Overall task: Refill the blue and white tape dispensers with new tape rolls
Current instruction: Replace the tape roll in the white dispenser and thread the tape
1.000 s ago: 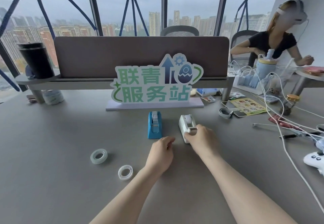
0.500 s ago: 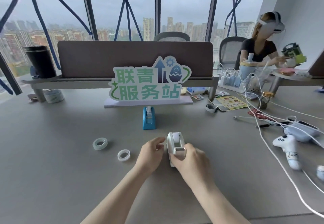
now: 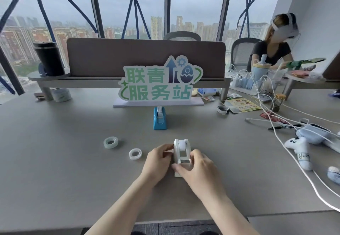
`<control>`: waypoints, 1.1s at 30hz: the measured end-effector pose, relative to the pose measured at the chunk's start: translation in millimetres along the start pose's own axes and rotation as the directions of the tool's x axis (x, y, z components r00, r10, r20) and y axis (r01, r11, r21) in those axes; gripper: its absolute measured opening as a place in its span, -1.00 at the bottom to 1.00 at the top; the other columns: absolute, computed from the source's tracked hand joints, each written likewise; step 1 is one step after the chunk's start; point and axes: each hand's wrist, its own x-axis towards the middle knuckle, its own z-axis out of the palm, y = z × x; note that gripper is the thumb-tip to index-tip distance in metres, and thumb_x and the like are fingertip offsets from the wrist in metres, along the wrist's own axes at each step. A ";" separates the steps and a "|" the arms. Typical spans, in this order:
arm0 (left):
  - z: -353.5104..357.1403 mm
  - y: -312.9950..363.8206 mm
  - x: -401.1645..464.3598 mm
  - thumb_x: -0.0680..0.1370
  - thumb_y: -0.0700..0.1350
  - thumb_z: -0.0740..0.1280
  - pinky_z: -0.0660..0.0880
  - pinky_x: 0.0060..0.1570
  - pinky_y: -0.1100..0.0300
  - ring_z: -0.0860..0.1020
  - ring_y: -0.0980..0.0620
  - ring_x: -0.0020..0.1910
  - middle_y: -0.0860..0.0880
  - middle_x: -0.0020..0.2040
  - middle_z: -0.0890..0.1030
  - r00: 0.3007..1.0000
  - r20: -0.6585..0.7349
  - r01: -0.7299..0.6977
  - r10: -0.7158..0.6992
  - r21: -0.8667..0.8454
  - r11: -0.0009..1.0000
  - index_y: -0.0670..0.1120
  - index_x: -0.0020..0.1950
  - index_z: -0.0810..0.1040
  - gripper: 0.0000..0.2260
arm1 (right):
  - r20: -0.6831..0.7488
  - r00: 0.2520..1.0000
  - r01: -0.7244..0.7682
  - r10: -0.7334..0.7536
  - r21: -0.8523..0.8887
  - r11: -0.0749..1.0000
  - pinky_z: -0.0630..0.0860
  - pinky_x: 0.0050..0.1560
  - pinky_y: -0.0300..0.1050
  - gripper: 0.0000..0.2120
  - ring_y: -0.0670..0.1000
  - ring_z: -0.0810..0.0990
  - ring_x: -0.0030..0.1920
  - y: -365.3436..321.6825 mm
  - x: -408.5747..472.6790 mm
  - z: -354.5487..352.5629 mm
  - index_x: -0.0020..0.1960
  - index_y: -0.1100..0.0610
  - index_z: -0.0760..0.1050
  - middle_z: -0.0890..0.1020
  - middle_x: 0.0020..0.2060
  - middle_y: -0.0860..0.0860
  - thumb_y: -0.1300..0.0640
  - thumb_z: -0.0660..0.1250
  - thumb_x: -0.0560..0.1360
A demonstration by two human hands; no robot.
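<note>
The white tape dispenser (image 3: pixel 181 152) stands on the grey table in front of me, a white spool in its cradle. My left hand (image 3: pixel 158 163) grips its left side. My right hand (image 3: pixel 196 168) wraps its front and right side. The blue tape dispenser (image 3: pixel 160 119) stands further back, below the sign, untouched. Two new tape rolls lie flat to the left: a greenish roll (image 3: pixel 110 142) and a smaller clear roll (image 3: pixel 135 154).
A green and white sign (image 3: pixel 160 84) stands behind the blue dispenser. White cables (image 3: pixel 287 143), a white game controller (image 3: pixel 299 147) and a blue pouch lie at the right. A person with a headset sits at the far right. A black cup (image 3: pixel 49 58) stands on the shelf.
My right hand pulled the white dispenser from beside the blue one toward me. My left hand closed on its left side. The rolls and blue dispenser stayed put.
</note>
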 end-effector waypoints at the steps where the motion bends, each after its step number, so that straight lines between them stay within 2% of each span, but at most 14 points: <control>1: -0.9 0.2 -0.3 0.41 -0.29 0.22 0.52 0.09 0.23 0.63 0.17 -0.01 0.09 0.01 0.70 1.000 0.008 0.004 -0.004 -0.007 1.000 0.05 0.11 0.61 -0.61 | 0.006 1.000 -0.002 0.002 0.034 0.999 0.36 -0.22 -0.11 -0.60 0.04 0.55 -0.11 2.5 4.5 -3.8 -0.07 0.06 0.46 0.58 -0.14 -0.02 -0.27 0.36 0.38; 4: -5.0 -0.3 -0.6 0.36 -0.25 0.19 0.52 0.08 0.23 0.64 0.18 -0.02 0.04 0.01 0.70 0.997 0.071 0.010 -0.007 -0.035 0.999 0.06 0.20 0.57 -0.54 | 0.049 0.998 0.030 -0.035 0.105 0.994 0.38 -0.08 -0.18 -0.70 0.04 0.59 0.07 12.1 27.3 -13.5 0.17 0.04 0.53 0.64 0.09 0.00 -0.10 0.28 0.52; 7: -8.9 2.2 1.9 0.40 -0.32 0.22 0.47 -0.05 0.46 0.60 0.19 -0.05 0.00 0.12 0.61 0.993 0.114 0.013 -0.009 -0.038 0.999 0.00 0.33 0.47 -0.48 | 0.220 0.970 0.093 -0.106 0.069 0.993 0.38 0.22 -0.16 -0.56 0.00 0.48 0.31 18.8 55.1 -16.7 0.39 0.01 0.39 0.49 0.36 -0.04 0.02 0.29 0.52; 8: -9.6 3.2 3.9 0.41 -0.34 0.23 0.46 -0.04 0.46 0.59 0.16 -0.01 0.00 0.18 0.57 0.993 0.115 0.008 -0.004 -0.037 0.999 -0.01 0.37 0.43 -0.47 | 0.277 0.954 0.106 -0.118 0.059 0.993 0.36 0.31 -0.14 -0.51 -0.01 0.43 0.37 18.6 63.1 -17.1 0.43 0.00 0.35 0.44 0.41 -0.05 0.02 0.30 0.51; 10: -10.1 5.8 8.5 0.40 -0.36 0.22 0.46 0.07 0.32 0.55 0.10 0.09 0.01 0.27 0.50 0.992 0.129 -0.003 0.007 -0.030 1.000 -0.04 0.40 0.40 -0.43 | 0.373 0.919 0.122 -0.128 0.039 0.992 0.32 0.38 -0.10 -0.45 -0.03 0.36 0.42 17.1 76.7 -17.5 0.45 0.00 0.31 0.39 0.45 -0.06 0.00 0.32 0.49; 14: -8.9 7.3 14.9 0.39 -0.37 0.23 0.44 0.07 0.25 0.52 0.07 0.13 -0.01 0.22 0.52 0.989 0.148 0.018 -0.013 -0.035 0.999 -0.04 0.40 0.40 -0.42 | 0.473 0.871 0.166 -0.137 -0.020 0.986 0.43 0.27 -0.04 -0.47 0.00 0.46 0.29 10.7 91.2 -16.8 0.38 0.01 0.40 0.51 0.31 -0.05 -0.03 0.36 0.43; 17: -7.1 4.6 14.3 0.36 -0.27 0.26 0.52 0.08 0.18 0.57 0.01 0.09 -0.07 0.13 0.57 0.987 0.155 0.047 -0.037 -0.062 0.997 0.02 0.37 0.42 -0.43 | 0.460 0.869 0.225 -0.180 -0.045 0.973 0.54 0.08 0.05 -0.70 0.06 0.55 0.02 7.3 94.6 -14.4 0.09 -0.02 0.56 0.59 0.00 -0.02 -0.02 0.35 0.36; 18: -6.4 3.6 13.5 0.33 -0.21 0.25 0.53 0.11 0.15 0.59 0.00 0.07 -0.08 0.12 0.58 0.987 0.153 0.050 -0.039 -0.068 0.996 0.04 0.36 0.43 -0.42 | 0.456 0.869 0.239 -0.192 -0.049 0.970 0.55 0.00 0.07 -0.80 0.05 0.54 -0.07 6.5 95.1 -14.2 -0.03 -0.07 0.55 0.57 -0.10 -0.05 -0.01 0.34 0.34; 20: -5.2 2.3 12.6 0.27 -0.16 0.22 0.54 0.14 0.11 0.60 0.01 0.06 -0.10 0.11 0.61 0.988 0.147 0.050 -0.036 -0.090 0.995 0.05 0.33 0.45 -0.40 | 0.450 0.869 0.257 -0.207 -0.053 0.965 0.56 -0.09 0.07 -0.86 0.03 0.53 -0.15 5.4 95.0 -14.1 -0.10 -0.11 0.48 0.55 -0.19 -0.09 0.00 0.33 0.33; 24: -5.4 3.5 12.7 0.26 -0.17 0.20 0.54 0.10 0.16 0.60 0.07 0.03 -0.06 0.09 0.63 0.989 0.144 0.032 -0.017 -0.105 0.994 0.07 0.27 0.49 -0.43 | 0.426 0.881 0.243 -0.205 -0.038 0.969 0.57 -0.16 0.03 -0.79 0.03 0.55 -0.18 6.4 93.4 -15.8 -0.01 -0.11 0.44 0.59 -0.18 -0.09 -0.01 0.34 0.37; 28: -6.6 4.0 13.7 0.32 -0.20 0.21 0.52 0.12 0.15 0.59 0.04 0.04 -0.08 0.10 0.63 0.989 0.147 0.029 -0.011 -0.120 0.992 0.06 0.25 0.51 -0.50 | 0.380 0.897 0.243 -0.226 0.003 0.970 0.55 -0.11 -0.02 -0.81 0.02 0.56 -0.11 6.9 90.8 -20.6 0.00 -0.07 0.47 0.61 -0.13 -0.09 0.01 0.36 0.39; 31: -7.2 7.4 13.4 0.46 -0.26 0.24 0.48 -0.01 0.32 0.58 0.11 -0.02 -0.03 0.06 0.64 0.999 0.045 0.022 -0.016 -0.150 0.988 0.02 0.15 0.58 -0.67 | 0.290 0.918 0.263 -0.271 0.067 0.963 0.54 -0.07 -0.05 -0.83 -0.03 0.57 -0.08 6.0 88.5 -23.5 -0.04 -0.05 0.50 0.61 -0.10 -0.12 0.05 0.36 0.38; 33: -9.9 11.6 14.4 0.51 -0.23 0.28 0.46 -0.12 0.37 0.58 0.17 -0.11 0.02 -0.02 0.67 0.999 -0.034 0.002 -0.010 -0.220 0.976 -0.04 0.04 0.63 -0.81 | 0.227 0.927 0.288 -0.298 0.077 0.955 0.51 -0.12 -0.12 -0.83 -0.06 0.55 -0.11 3.5 87.8 -25.8 -0.04 -0.06 0.52 0.59 -0.11 -0.13 0.05 0.38 0.37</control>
